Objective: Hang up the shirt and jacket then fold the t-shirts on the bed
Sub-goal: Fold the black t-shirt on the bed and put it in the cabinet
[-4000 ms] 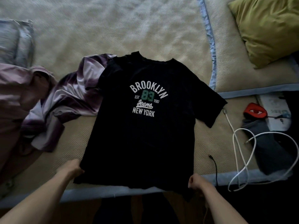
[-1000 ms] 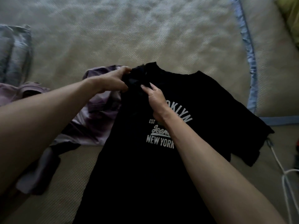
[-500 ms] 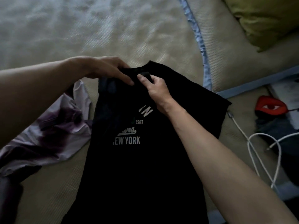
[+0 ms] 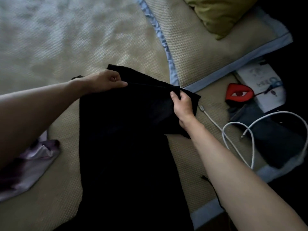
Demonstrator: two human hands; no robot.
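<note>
Black t-shirt [image 4: 123, 144]: flat on the bed [image 4: 93, 47], print hidden now — half a second ago "NEW YORK" showed; left side folded across into a long dark panel.
Left hand [image 4: 103, 81]: grip pinching the top edge of the fold, where before it lay at the collar.
Right hand [image 4: 182, 105]: shifted from the collar out to the right sleeve, grip closed on that cloth.
Meaning: first lengthwise fold done — right sleeve likely next.
Purple garment [image 4: 28, 165]: crumpled at left, untouched.
White cable [image 4: 233, 139]: just beside the sleeve.
</note>
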